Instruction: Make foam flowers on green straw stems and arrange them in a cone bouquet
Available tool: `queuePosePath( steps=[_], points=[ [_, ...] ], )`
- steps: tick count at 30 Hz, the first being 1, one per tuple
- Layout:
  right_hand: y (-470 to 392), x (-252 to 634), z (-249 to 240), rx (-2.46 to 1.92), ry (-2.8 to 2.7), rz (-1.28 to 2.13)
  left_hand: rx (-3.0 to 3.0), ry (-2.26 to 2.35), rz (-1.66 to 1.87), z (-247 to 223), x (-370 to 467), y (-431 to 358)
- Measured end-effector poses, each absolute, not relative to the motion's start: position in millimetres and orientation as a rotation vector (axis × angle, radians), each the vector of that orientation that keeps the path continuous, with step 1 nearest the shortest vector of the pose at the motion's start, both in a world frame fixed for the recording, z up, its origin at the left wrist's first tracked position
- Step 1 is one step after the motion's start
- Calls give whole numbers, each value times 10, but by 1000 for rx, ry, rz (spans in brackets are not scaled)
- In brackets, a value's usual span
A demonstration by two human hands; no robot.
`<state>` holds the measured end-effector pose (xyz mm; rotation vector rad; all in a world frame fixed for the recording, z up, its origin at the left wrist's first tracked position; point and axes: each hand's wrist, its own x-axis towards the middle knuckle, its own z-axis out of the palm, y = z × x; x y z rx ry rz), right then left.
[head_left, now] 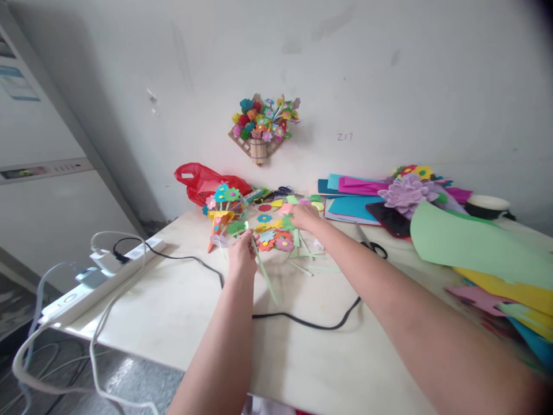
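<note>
My left hand (pixel 242 253) is closed around a pale green strip (pixel 264 274), which slants down to the right above the white table (pixel 298 357). Farther back, my right hand (pixel 306 217) reaches in among cut foam-paper flowers; its fingertips are bent down and partly hidden, so I cannot make out what they hold. Right by those fingers lie a pink piece (pixel 286 209) and a light green piece (pixel 292 200). Between my hands are a blue flower (pixel 264 218), a pink flower (pixel 284 244) and several loose green strips (pixel 301 268).
An orange cone of flowers (pixel 219 222) and a red plastic bag (pixel 203 181) stand back left. Scissors (pixel 375 248), a phone (pixel 387 219) and coloured sheets (pixel 475 239) lie to the right. A black cord (pixel 302 323) crosses the table; a power strip (pixel 103 282) sits left.
</note>
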<state>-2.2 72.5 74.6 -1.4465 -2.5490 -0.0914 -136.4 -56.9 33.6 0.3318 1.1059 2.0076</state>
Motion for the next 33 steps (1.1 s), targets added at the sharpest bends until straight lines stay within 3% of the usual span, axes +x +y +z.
queuePosePath(
  steps=[6,12,24,33],
  points=[
    [576,365,890,-1489,-2474,-207,432,1117,1866,364,-1255,-585],
    [484,840,904,-1814,-2454,-120,454,1160,1736,383,-1163,-543],
    [122,961,588,-1929,-2491,76,601,1046,1571,253,-909,-432],
    [221,1016,325,-1858,-2225,-78,832,1168,1591,169,-854,-494]
  ],
)
